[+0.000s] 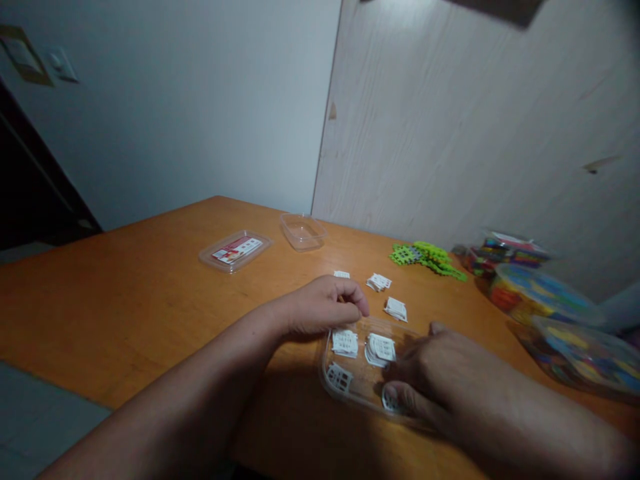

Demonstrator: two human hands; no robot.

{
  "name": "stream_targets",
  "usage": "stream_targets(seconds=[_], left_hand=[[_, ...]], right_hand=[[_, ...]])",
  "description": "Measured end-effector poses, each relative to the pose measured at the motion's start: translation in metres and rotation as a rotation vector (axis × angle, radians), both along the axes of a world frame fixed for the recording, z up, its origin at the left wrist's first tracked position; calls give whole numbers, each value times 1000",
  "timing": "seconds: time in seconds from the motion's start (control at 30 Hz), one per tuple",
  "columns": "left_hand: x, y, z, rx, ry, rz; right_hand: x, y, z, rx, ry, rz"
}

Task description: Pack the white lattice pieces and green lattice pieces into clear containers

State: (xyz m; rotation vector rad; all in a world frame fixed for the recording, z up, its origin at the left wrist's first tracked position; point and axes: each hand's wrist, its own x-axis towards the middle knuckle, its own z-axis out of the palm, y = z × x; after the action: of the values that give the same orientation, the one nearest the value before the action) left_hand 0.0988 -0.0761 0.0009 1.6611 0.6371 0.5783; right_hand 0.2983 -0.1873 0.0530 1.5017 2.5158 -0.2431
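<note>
A clear plastic container point(367, 393) lies near the table's front edge, with small white lattice pieces inside. Two stacks of them, a left stack point(345, 343) and a right stack point(380, 350), sit toward its far side. A single arched white piece point(339, 378) rests in the near left corner. My left hand point(333, 307) is at the far rim, fingers curled in toward the thumb; whatever they hold is hidden. My right hand point(435, 370) reaches into the right side, its thumb and fingers closed at another white lattice piece point(388, 400), partly covered.
Beyond the container are small white stacks point(379, 282) point(396, 309). Farther back lie green interlocking pieces point(430, 259), an empty clear tub point(303, 233) and a labelled lid point(235, 251). Tubs of colourful pieces point(545, 293) point(590, 353) line the right side; a wall borders the back.
</note>
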Motion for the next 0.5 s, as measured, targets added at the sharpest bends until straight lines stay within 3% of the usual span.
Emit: stream_targets(seconds=[0.17, 0.3, 0.43, 0.5], left_hand=[[0, -1, 3, 2, -2, -5], [0, -1, 2, 12, -6, -2], [0, 1, 0, 20, -10, 0], [0, 2, 0, 23, -5, 3]], right_hand=[[5, 0, 4, -9, 112, -4], [26, 16, 9, 92, 272, -151], [50, 47, -7, 333, 434, -310], [60, 60, -20, 367, 425, -358]])
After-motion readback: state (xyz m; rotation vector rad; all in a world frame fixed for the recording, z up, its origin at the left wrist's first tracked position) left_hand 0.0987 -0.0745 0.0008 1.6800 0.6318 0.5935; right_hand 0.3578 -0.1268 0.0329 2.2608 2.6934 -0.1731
